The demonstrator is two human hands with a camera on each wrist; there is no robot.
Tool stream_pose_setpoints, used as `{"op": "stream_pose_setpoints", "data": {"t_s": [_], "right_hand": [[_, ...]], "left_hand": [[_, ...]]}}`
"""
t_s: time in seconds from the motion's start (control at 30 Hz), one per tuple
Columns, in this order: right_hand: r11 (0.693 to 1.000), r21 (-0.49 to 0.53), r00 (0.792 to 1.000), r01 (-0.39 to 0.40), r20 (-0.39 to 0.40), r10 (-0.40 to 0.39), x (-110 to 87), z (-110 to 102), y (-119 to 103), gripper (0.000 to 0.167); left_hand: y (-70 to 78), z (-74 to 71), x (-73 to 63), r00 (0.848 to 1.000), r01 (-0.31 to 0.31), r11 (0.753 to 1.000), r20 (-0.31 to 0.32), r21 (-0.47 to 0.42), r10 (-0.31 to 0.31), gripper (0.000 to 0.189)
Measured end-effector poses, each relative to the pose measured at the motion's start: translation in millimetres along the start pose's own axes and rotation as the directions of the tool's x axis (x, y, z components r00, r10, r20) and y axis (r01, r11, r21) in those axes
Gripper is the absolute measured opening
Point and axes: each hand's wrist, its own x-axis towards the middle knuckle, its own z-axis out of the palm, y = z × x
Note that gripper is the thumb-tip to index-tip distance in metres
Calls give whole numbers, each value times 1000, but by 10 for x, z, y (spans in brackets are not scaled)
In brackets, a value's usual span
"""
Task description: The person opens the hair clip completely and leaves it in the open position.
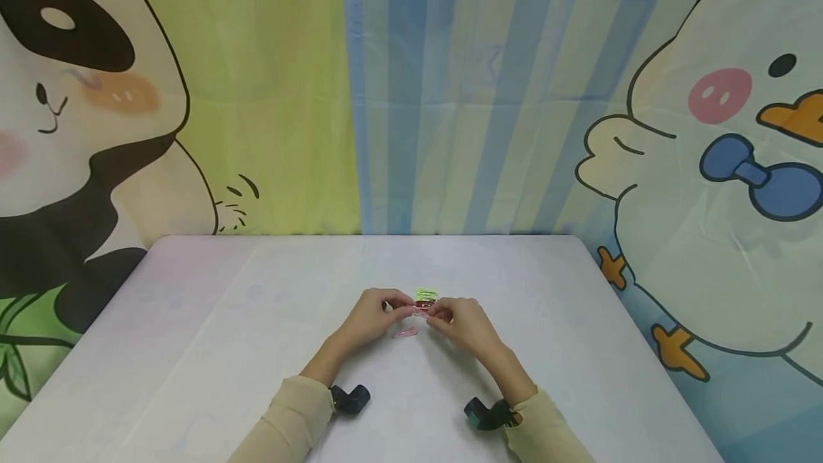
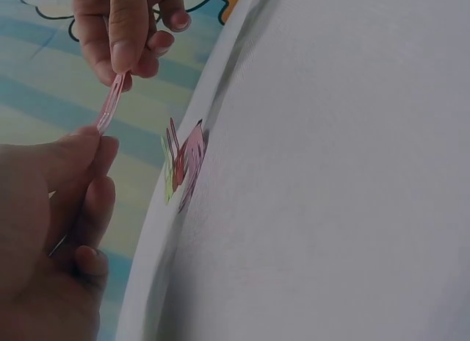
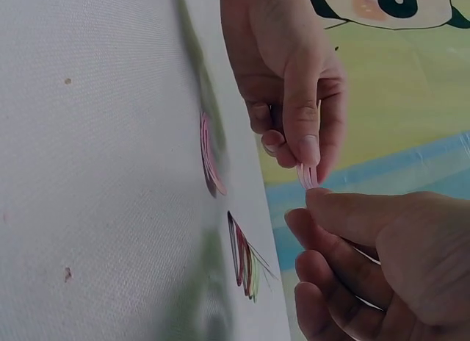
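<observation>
1. The left hand (image 1: 378,314) pinched one end of a slim pink clip (image 2: 111,104) between thumb and forefinger (it looked like a hair clip, though its fine parts were hard to read).
2. The right hand (image 1: 468,324) pinched the opposite end, so the clip spanned the narrow gap between both hands, raised off the surface (image 1: 212,356). Holding it at its two ends probably steadied so small a thing and left its middle free.
3. Beneath and near the hands, a loose pink piece (image 1: 405,333) lay on the surface, on the wearer's side of the grip; it was likely set there to be within easy reach.
4. Just beyond the hands lay red pieces (image 1: 424,304) and, farther out, green pieces (image 1: 426,294). They sat close together in bands of colour, which suggested sorting by shade. Their exact number could not be told, since they overlapped.
5. The fingertips covered both ends of the held clip, and whether it was sprung apart or closed was unclear.
6. Farther out, a printed cloth (image 1: 270,91) hung behind the surface, its animal figures cut off by the frame edges.
</observation>
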Motion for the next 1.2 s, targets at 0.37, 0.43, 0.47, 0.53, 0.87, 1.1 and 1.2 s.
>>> {"op": "stream_pose_setpoints", "data": {"t_s": [0.37, 0.43, 0.47, 0.53, 0.87, 1.1, 1.2], "right_hand": [[1000, -5, 995, -4, -101, 4, -12, -10, -13, 9], [1000, 5, 993, -5, -116, 5, -12, -15, -14, 10], [1000, 17, 993, -7, -120, 9, -13, -20, -19, 10], [999, 32, 993, -15, -121, 18, -12, -27, -22, 10], [972, 202, 988, -116, -80, 135, -5, -45, -20, 9], [922, 321, 972, -215, -24, 235, -6, -78, -51, 15], [905, 352, 966, -239, -5, 257, -8, -94, -70, 16]], "left_hand": [[69, 9, 3, 996, 80, 996, -31, -32, -81, 9], [82, 11, 5, 995, 98, 995, -30, -32, -99, 10], [93, 10, 3, 994, 107, 994, -28, -37, -109, 11], [118, 6, 1, 991, 127, 991, -23, -49, -128, 11], [167, -7, 0, 984, 175, 978, -19, -114, -178, 6], [226, -29, 12, 985, 161, 975, -40, -156, -169, 7], [259, -48, 17, 986, 155, 973, -41, -168, -164, 6]]}}
